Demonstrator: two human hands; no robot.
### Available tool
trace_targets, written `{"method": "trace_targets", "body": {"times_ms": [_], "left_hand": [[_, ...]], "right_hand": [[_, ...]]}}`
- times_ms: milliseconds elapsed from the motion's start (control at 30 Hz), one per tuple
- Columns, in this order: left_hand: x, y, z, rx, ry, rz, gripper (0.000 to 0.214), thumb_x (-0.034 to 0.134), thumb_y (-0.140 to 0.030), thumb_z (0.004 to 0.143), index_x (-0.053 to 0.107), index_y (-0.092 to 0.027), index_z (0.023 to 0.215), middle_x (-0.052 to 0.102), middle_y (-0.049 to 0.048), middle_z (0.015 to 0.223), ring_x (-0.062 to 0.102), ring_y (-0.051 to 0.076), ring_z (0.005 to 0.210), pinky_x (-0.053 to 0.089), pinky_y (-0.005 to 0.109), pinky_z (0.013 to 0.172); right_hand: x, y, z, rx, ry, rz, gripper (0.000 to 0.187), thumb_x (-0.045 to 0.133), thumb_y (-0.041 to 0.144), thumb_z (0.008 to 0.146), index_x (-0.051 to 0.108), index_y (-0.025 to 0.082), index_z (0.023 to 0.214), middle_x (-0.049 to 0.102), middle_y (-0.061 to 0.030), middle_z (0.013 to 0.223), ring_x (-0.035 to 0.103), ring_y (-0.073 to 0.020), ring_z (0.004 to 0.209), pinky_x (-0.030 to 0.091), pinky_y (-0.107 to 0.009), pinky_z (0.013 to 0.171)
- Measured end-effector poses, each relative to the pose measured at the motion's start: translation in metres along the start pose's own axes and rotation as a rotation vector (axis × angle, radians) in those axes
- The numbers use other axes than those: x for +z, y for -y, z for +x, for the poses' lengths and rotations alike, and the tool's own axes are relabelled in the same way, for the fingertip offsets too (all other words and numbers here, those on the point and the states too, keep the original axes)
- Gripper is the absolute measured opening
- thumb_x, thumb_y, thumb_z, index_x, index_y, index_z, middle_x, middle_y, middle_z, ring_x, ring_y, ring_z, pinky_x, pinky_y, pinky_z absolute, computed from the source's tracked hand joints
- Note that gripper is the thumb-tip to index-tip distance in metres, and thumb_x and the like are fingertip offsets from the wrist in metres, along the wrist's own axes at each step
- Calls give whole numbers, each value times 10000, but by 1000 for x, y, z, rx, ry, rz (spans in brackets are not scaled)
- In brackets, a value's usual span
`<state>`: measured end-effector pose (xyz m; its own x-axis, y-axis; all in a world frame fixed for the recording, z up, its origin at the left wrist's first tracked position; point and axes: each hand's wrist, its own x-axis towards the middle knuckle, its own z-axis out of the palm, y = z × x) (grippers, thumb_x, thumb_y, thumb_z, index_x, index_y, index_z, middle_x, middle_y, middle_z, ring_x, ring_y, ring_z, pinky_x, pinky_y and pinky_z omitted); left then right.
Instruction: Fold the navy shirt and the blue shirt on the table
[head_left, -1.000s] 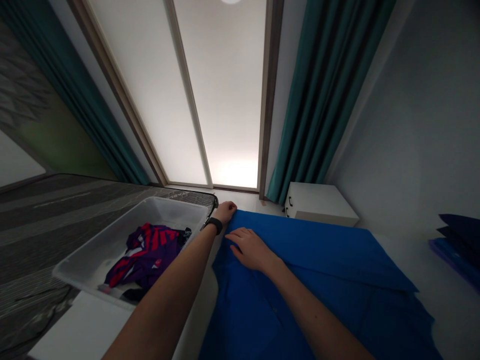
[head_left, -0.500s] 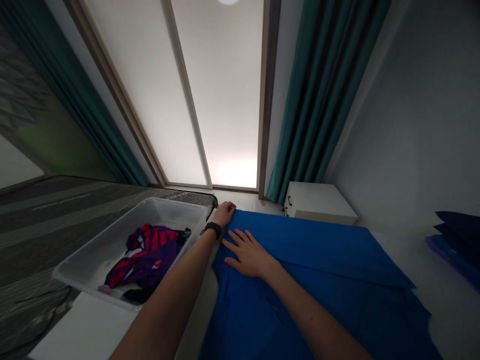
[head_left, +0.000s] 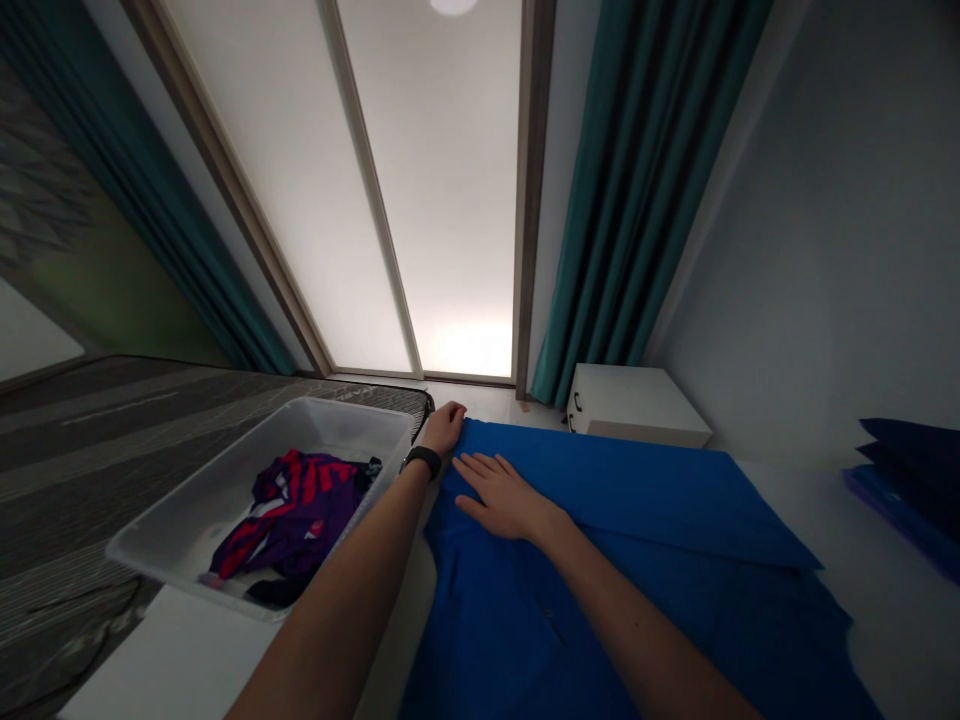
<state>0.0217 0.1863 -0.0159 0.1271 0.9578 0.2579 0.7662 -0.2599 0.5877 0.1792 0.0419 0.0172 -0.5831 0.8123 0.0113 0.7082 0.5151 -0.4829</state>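
A blue shirt (head_left: 645, 520) lies spread over the white table (head_left: 892, 600). My left hand (head_left: 444, 428), with a black watch at the wrist, is closed on the shirt's far left corner. My right hand (head_left: 504, 492) rests flat on the cloth just beside it, fingers stretched out and together, pressing the fabric down. The right forearm crosses the shirt toward the camera.
A clear plastic bin (head_left: 187, 520) at the left holds a purple and red striped garment (head_left: 292, 510). A stack of dark blue folded clothes (head_left: 911, 480) lies at the right edge. A white cabinet (head_left: 637, 405), teal curtains (head_left: 637, 190) and a window stand beyond.
My right hand has slid a little along the shirt and its fingers have drawn together. My left hand keeps its hold on the corner.
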Motion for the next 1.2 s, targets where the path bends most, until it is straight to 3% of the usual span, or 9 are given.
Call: {"method": "trace_targets", "body": {"times_ms": [167, 333, 500, 667, 800, 967, 1200], "left_hand": [[0, -3, -4, 33, -16, -8, 232, 475, -248, 907, 667, -173, 1013, 673, 56, 978, 631, 151, 820, 482, 253, 794], [2, -1, -5, 90, 29, 10, 204, 551, -236, 844, 693, -194, 985, 630, 35, 944, 608, 137, 756, 487, 250, 758], [6, 4, -2, 118, 38, 52, 200, 537, -216, 836, 702, -180, 942, 611, 43, 940, 602, 139, 738, 480, 258, 767], [8, 6, 0, 140, 53, 106, 248, 486, -225, 869, 704, -191, 982, 634, 56, 968, 608, 164, 819, 461, 270, 820], [7, 4, 1, 154, 87, 142, 246, 495, -247, 869, 708, -202, 984, 668, 57, 944, 601, 205, 921, 442, 288, 852], [6, 3, 3, 135, 116, 150, 251, 490, -284, 877, 705, -209, 986, 685, 54, 970, 621, 201, 897, 445, 268, 801], [4, 1, 3, 91, 130, 139, 265, 472, -300, 879, 688, -209, 1003, 696, 43, 1000, 634, 188, 882, 445, 246, 756]], "right_hand": [[-9, -20, 3, 203, -133, -117, 633, 235, 461, 979, 242, 124, 1514, 211, -95, 1578, 153, -239, 1455, 81, -465, 1177], [-3, -47, 1, 404, -128, -188, 655, 245, 459, 967, 239, 96, 1511, 170, -120, 1585, 117, -258, 1460, 51, -481, 1171], [4, -56, -1, 448, -138, -190, 647, 230, 507, 963, 238, 176, 1519, 157, -98, 1592, 76, -250, 1466, 32, -505, 1164], [-7, -59, -8, 477, -116, -167, 648, 213, 524, 965, 223, 198, 1525, 147, -87, 1597, 74, -252, 1466, 37, -497, 1165], [-27, -77, -31, 534, -87, -210, 643, 205, 507, 968, 198, 194, 1530, 118, -77, 1603, 48, -236, 1469, 18, -471, 1169], [-48, -116, -77, 722, -66, -294, 638, 202, 496, 971, 162, 204, 1537, 90, -80, 1607, 30, -236, 1470, 13, -469, 1167], [-52, -151, -116, 854, -103, -318, 651, 161, 542, 969, 161, 222, 1537, 138, -73, 1602, 62, -225, 1468, 29, -465, 1171]]}}
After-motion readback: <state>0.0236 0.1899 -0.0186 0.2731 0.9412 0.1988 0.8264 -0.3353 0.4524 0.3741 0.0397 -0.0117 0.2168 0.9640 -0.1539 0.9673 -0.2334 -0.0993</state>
